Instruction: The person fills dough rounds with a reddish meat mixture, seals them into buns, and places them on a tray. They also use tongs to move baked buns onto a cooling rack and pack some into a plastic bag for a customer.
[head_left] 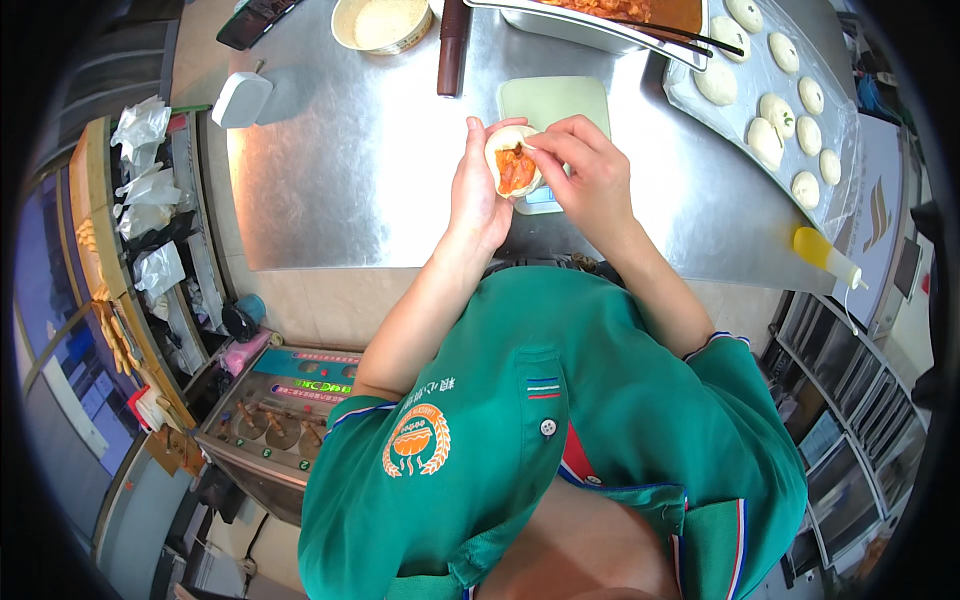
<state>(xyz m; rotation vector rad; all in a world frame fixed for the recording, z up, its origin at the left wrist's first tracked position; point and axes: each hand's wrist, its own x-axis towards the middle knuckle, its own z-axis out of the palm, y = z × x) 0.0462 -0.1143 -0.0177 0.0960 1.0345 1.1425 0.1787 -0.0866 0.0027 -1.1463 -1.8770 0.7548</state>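
My left hand (474,190) cups a round dough wrapper (492,152) holding red-orange filling (515,172) at the upper middle of the head view. My right hand (578,170) pinches the wrapper's upper right edge between thumb and fingers. Beneath the hands, a pale green flat board or scale (560,96) rests on the steel table (330,190), its lower part partly hidden by my hands.
Above are a bowl of pale grains (380,22), brown rolling pin (450,55), filling container with chopsticks (570,30) and dark phone (240,25). Right are a tray with several dough pieces (715,83) and yellow bottle (820,250). A small white device (240,100) sits left.
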